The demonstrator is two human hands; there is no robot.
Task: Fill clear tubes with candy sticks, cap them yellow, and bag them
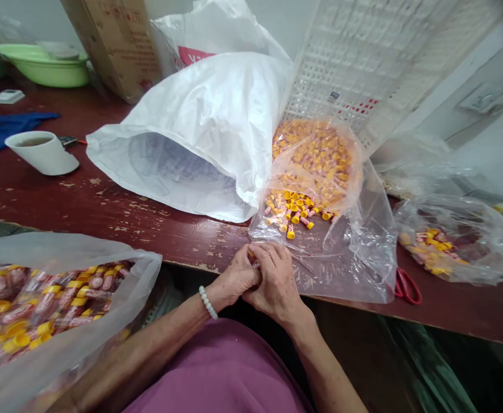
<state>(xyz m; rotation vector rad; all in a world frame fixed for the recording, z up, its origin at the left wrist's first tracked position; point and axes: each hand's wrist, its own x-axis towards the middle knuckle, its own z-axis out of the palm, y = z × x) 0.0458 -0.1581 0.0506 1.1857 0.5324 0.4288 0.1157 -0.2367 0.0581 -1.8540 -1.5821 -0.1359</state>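
My left hand [239, 276] and my right hand [276, 280] are together at the table's front edge, fingers closed around a small tube [253, 261]. Most of this tube is hidden; only a bit of its printed side shows between the fingers. A string of pale beads circles my left wrist. Just beyond my hands, a clear plastic bag [354, 272] lies with its mouth toward me. Many small pink-and-white tubes with yellow caps [296, 209] fill it, some spilling toward the opening. To my left, an open bag [143, 269] holds larger clear tubes with yellow caps [68, 301].
A white sack [217, 120] lies open on the red table [182, 246]. A white cup of dark liquid [47, 155] stands at left, near a green basin [49, 66] and a cardboard box [117, 51]. Red-handled scissors [407, 287], another clear bag [487, 252] and a white crate [363, 57] are at right.
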